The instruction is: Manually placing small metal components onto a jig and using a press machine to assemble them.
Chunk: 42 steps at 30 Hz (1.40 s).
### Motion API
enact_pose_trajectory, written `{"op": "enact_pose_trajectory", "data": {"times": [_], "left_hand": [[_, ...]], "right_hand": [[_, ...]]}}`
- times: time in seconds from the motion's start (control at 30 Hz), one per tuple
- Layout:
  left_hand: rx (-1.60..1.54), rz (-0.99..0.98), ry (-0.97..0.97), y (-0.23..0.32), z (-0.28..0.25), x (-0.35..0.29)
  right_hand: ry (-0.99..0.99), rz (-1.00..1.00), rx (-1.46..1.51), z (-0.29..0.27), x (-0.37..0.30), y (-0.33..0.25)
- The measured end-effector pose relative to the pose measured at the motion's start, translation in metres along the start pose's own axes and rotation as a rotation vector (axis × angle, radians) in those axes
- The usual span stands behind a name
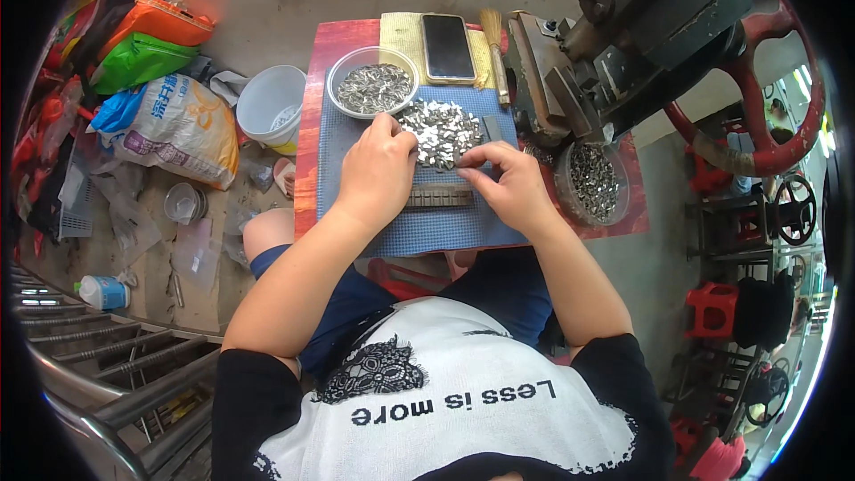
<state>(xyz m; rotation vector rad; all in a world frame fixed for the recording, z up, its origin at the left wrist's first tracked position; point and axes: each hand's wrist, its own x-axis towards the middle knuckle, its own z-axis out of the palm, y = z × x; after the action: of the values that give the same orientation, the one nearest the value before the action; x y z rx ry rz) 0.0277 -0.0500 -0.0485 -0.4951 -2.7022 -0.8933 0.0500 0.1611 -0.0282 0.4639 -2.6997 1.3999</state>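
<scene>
A heap of small shiny metal pieces (441, 132) lies on a blue textured mat (343, 187). My left hand (378, 169) is at the heap's left edge, fingers curled together; whatever they hold is hidden. On the opposite side, the thumb and index finger of my right hand (509, 183) are pinched close at the heap's right edge. Anything between them is too small to make out. A slotted metal bar (438, 197) rests on the mat between my hands, nearer to me. Behind my left hand stands a clear round bowl (334, 93) filled with similar metal pieces.
A phone (448, 46) and a straw brush (495, 49) lie at the table's far side. At right stands a dark hand press (659, 27) with a red wheel (757, 125), beside a tub of metal pieces (592, 183). A white bucket (267, 107) and sacks (183, 125) are left.
</scene>
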Motion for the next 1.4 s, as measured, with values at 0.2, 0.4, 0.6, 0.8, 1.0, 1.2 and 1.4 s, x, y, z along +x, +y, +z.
{"op": "enact_pose_trajectory", "data": {"times": [0.2,0.4,0.6,0.8,1.0,1.2,1.4], "left_hand": [[-0.017,0.087,0.066,0.005,-0.001,0.0],[-0.257,-0.066,0.06,-0.008,-0.019,-0.005],[-0.413,-0.194,-0.055,-0.007,-0.047,-0.016],[-0.392,-0.071,-0.164,-0.013,-0.036,-0.033],[-0.297,0.028,-0.247,-0.02,-0.035,-0.031],[-0.383,-0.174,-0.367,-0.012,-0.044,-0.02],[-0.321,-0.046,-0.191,0.009,-0.022,0.0]], "right_hand": [[-0.026,-0.042,-0.005,0.002,-0.019,0.012],[-0.025,-0.108,-0.187,-0.003,-0.025,0.017],[0.019,-0.106,-0.132,-0.004,-0.009,0.015],[0.112,-0.246,-0.386,0.019,0.01,0.014],[0.048,-0.241,-0.354,0.012,0.015,0.014],[-0.045,-0.04,-0.16,-0.012,0.003,0.0],[-0.116,-0.41,-0.303,-0.004,-0.01,-0.006]]}}
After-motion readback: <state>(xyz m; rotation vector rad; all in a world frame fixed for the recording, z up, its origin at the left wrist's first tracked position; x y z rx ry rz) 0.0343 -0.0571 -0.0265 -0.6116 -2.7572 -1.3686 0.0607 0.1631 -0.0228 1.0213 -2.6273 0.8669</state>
